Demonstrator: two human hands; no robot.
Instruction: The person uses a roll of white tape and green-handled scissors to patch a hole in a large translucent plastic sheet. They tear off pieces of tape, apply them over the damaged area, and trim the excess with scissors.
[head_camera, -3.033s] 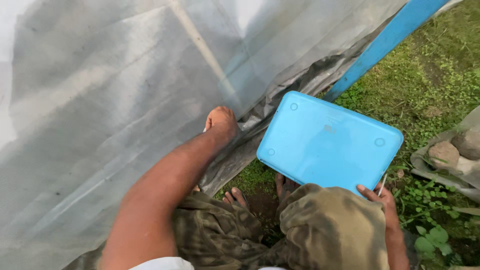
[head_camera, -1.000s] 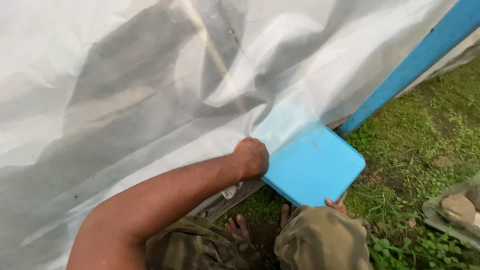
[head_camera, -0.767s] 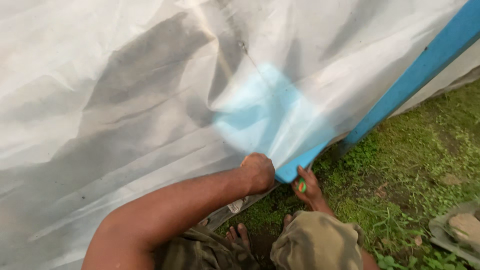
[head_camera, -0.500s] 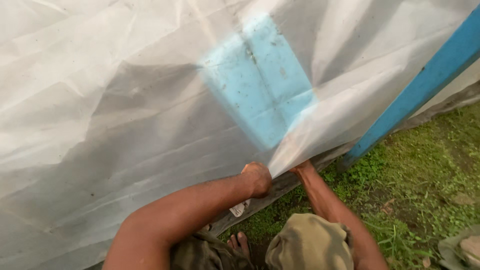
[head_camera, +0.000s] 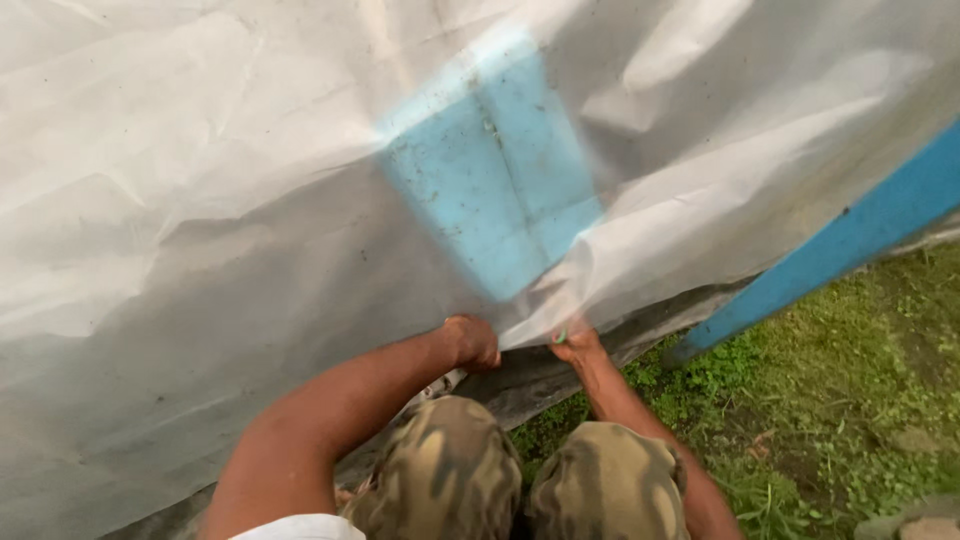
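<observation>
A large translucent white plastic sheet (head_camera: 250, 200) fills most of the view. Behind it a flat light-blue tray or lid (head_camera: 490, 190) shows through as a blurred blue rectangle. My left hand (head_camera: 470, 343) is closed on the sheet's lower edge. My right hand (head_camera: 575, 343) reaches under that edge right beside it, its fingers hidden by the sheet, and appears to hold the blue tray's lower end; a small green bit shows at the fingers. Both forearms rise from my camouflage-clad knees (head_camera: 520, 480).
A blue post (head_camera: 850, 240) runs diagonally at the right. Grass and small plants (head_camera: 830, 400) cover the ground at lower right. A dark strip of sheeting (head_camera: 520, 380) lies along the ground under the white sheet's edge.
The blue tray has gone from open view in front of the sheet to behind it and moved upward. My left hand shifted from pressing the sheet to gripping its lower edge.
</observation>
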